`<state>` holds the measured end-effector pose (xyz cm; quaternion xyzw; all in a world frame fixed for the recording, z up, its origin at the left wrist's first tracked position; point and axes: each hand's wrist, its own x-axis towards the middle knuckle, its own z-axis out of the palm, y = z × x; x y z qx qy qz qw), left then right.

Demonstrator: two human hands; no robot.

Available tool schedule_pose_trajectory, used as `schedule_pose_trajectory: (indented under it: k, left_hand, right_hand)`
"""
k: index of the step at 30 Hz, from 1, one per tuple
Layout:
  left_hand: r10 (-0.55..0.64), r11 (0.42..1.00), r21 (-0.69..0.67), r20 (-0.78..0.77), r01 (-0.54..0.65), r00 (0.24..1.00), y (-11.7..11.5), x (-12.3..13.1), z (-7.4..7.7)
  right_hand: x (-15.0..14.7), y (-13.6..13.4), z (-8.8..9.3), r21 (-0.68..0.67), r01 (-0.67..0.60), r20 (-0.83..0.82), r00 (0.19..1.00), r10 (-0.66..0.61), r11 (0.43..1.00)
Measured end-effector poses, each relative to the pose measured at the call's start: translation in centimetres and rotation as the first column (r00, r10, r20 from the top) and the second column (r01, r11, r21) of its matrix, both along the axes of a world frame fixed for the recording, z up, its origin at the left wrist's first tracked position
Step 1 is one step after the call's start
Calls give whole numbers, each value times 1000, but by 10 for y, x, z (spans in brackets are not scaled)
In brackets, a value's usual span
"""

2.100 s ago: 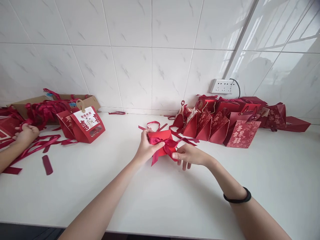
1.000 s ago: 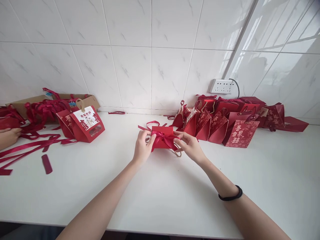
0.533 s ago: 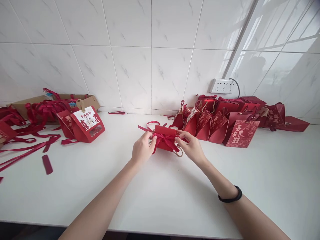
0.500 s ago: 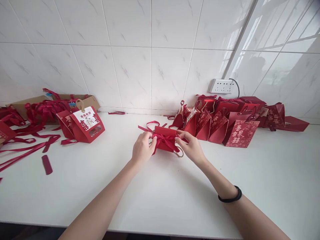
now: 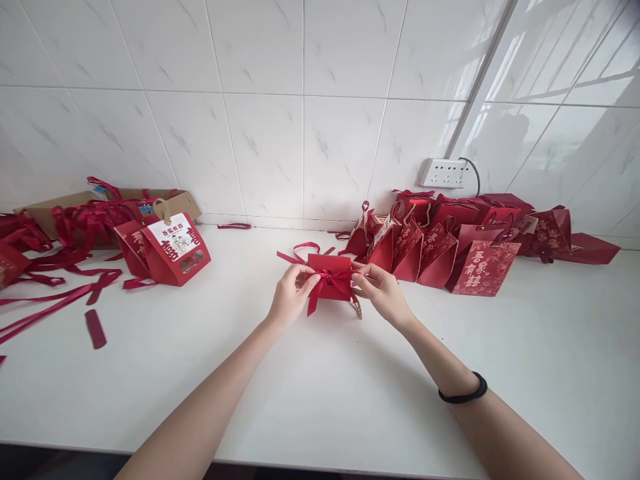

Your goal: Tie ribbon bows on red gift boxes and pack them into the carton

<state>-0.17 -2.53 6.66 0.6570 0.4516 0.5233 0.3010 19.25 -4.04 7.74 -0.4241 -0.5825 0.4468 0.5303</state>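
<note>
A small red gift bag (image 5: 331, 267) lies on the white counter (image 5: 320, 387) in front of me, with a dark red ribbon bow (image 5: 334, 283) tied across it. My left hand (image 5: 289, 297) pinches the left loop of the bow. My right hand (image 5: 380, 292) pinches the right loop, fingers closed on it. A ribbon tail hangs down from the knot to the counter. A gold rope handle (image 5: 357, 311) peeks out below my right hand.
A row of finished red gift bags (image 5: 470, 243) leans against the tiled wall at right, below a socket strip (image 5: 443, 173). At left stand a red box with a printed card (image 5: 173, 250), a cardboard box of ribbons (image 5: 90, 217) and loose ribbon strips (image 5: 60, 293).
Both hands have stayed on the bow while the bag shifted slightly; the loops look pulled tighter. The other person's hand seen at far left earlier has gone out of view.
</note>
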Motion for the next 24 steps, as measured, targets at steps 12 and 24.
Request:
schedule_pose_trajectory:
  k: [12,24]
  left_hand:
    - [-46,998,-33,51,47,998,-2,0,3]
    - [-30,997,-68,51,34,998,-1,1,4]
  right_hand:
    - [-1,-1,7,-50,49,-32,998,-51,998]
    - [3,-1,10,-159,59,-55,996,-69,985]
